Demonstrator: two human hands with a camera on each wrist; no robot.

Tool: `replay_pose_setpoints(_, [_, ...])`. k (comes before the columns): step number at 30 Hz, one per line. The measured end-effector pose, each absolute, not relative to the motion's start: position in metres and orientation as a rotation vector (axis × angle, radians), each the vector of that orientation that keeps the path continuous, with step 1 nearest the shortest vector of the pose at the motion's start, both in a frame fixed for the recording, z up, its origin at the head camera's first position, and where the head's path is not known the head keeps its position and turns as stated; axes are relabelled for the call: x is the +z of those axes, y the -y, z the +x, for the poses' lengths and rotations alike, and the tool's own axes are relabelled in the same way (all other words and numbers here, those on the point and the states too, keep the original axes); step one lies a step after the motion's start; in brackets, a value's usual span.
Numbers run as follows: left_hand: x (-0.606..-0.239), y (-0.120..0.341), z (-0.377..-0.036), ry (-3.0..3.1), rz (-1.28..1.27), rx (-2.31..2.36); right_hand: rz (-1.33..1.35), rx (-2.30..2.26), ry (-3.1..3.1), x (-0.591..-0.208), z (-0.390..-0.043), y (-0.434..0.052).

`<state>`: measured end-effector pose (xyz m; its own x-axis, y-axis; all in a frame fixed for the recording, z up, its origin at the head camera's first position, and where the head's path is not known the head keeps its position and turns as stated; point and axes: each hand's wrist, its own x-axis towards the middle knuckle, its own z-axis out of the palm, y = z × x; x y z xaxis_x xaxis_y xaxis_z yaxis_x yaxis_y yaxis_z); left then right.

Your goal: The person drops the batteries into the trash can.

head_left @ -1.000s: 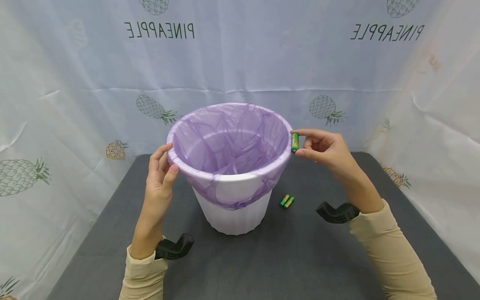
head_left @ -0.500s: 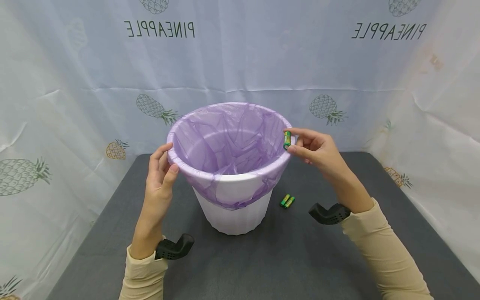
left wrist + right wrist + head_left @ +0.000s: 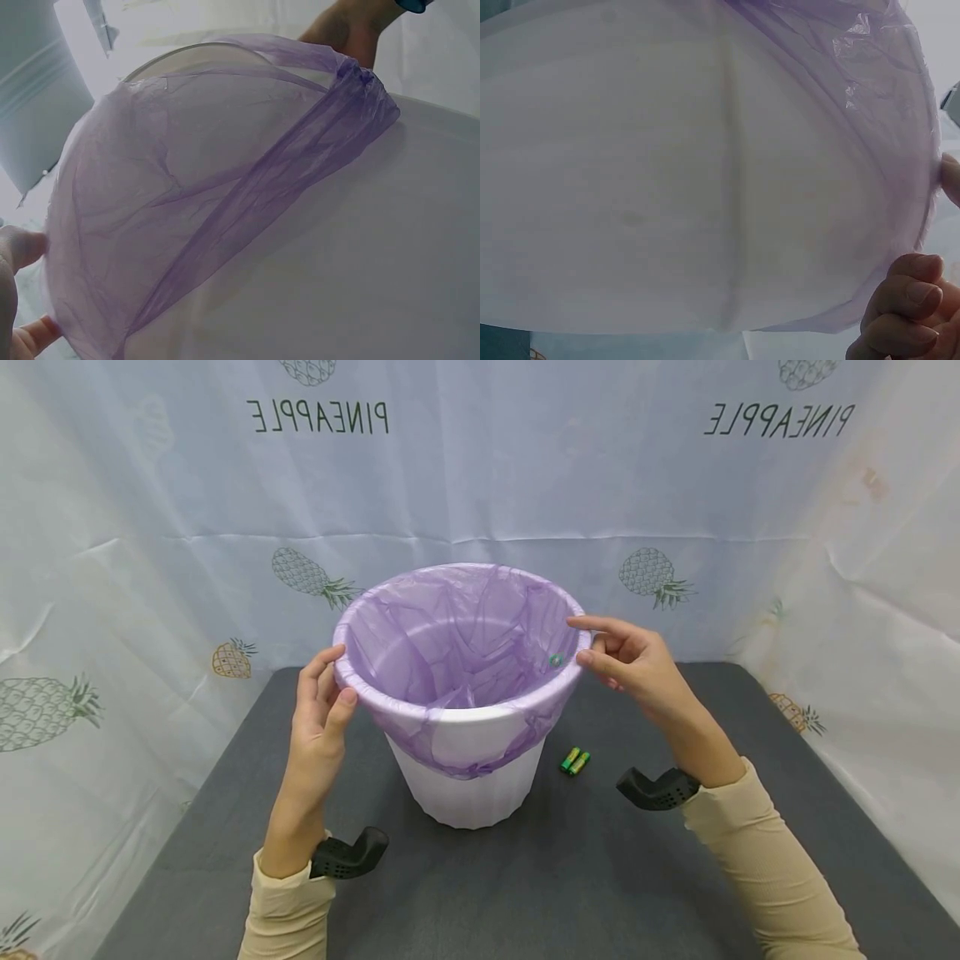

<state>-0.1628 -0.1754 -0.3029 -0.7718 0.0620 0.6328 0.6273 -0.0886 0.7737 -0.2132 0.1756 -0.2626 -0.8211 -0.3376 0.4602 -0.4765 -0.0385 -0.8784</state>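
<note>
While the left hand (image 3: 318, 714) grips the lined bin's (image 3: 468, 793) rim, the right hand (image 3: 633, 664) hovers released beside it; a battery (image 3: 556, 660) falls inside.

A dark grey table top (image 3: 525, 893) sits before a white backdrop sheet (image 3: 480, 485) printed with pineapple motifs (image 3: 654, 578) and mirrored "PINEAPPLE" lettering (image 3: 318, 418), the sheet also draping both sides of the table.
</note>
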Motion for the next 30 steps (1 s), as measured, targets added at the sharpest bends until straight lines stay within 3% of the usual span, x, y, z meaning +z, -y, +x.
replay_pose_setpoints(14, [-0.304,0.176,-0.164,1.796,-0.716,-1.921,0.897,2.024,1.923,-0.273,-0.211,-0.184])
replay_pose_setpoints(30, [-0.304,0.176,-0.165,1.796,-0.712,-1.934,0.706,2.019,2.008,-0.312,-0.208,-0.198])
